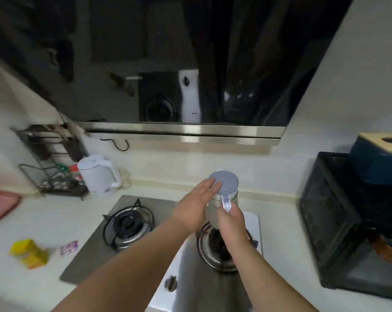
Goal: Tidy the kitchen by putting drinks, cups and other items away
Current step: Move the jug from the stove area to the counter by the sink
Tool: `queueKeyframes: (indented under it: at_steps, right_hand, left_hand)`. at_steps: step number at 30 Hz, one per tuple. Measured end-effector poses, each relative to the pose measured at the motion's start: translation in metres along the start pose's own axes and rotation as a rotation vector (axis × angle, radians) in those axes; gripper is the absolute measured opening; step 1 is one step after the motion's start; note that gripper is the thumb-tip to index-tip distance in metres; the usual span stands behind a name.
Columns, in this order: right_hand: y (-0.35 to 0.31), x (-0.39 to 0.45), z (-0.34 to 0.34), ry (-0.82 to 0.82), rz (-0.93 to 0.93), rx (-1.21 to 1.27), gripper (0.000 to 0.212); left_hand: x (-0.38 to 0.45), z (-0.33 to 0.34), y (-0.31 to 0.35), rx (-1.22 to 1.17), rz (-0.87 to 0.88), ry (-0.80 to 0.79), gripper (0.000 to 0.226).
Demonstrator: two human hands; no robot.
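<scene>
Here, round-lidded jug [224, 194], clear handle [227, 204].

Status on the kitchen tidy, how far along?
Early. Nothing visibly finished. In hand: right hand grips the handle of a lidded jug over the stove; left hand lies flat against its lid. Left: yellow carton, purple packet and white kettle on the counter.

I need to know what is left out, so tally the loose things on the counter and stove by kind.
Jugs and kettles: 2, the lidded jug between the left hand and right hand, and the white electric kettle
Yellow packets: 1
Small purple packets: 1
Red cloths: 1
Total: 5
</scene>
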State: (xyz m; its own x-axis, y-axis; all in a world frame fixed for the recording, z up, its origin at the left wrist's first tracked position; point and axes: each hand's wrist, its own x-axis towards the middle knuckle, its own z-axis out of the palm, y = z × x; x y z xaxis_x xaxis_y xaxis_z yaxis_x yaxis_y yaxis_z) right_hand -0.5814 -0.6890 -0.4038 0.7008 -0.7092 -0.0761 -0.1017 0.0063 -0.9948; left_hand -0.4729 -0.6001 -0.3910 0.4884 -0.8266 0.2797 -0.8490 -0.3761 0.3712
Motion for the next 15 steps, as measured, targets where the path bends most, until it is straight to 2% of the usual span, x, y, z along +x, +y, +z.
queueKeyframes:
  at_steps: [3, 7, 12, 15]
  right_hand:
    - [-0.012, -0.032, 0.083, -0.086, -0.033, -0.01, 0.015]
    - [-0.022, -0.08, 0.186, -0.244, -0.061, -0.04, 0.032]
    - [-0.022, -0.15, 0.305, -0.382, -0.023, -0.016, 0.025]
    - [-0.018, -0.189, 0.376, -0.486, 0.031, -0.033, 0.022]
  left_hand:
    - [-0.063, -0.055, -0.055, 0.029, -0.064, 0.063, 0.097]
    - [-0.149, -0.121, -0.118, 0.065, -0.165, 0.143, 0.094]
    - [-0.265, -0.178, -0.186, 0.097, -0.331, 0.186, 0.101]
    - [-0.333, -0.204, -0.222, 0.114, -0.446, 0.245, 0.093]
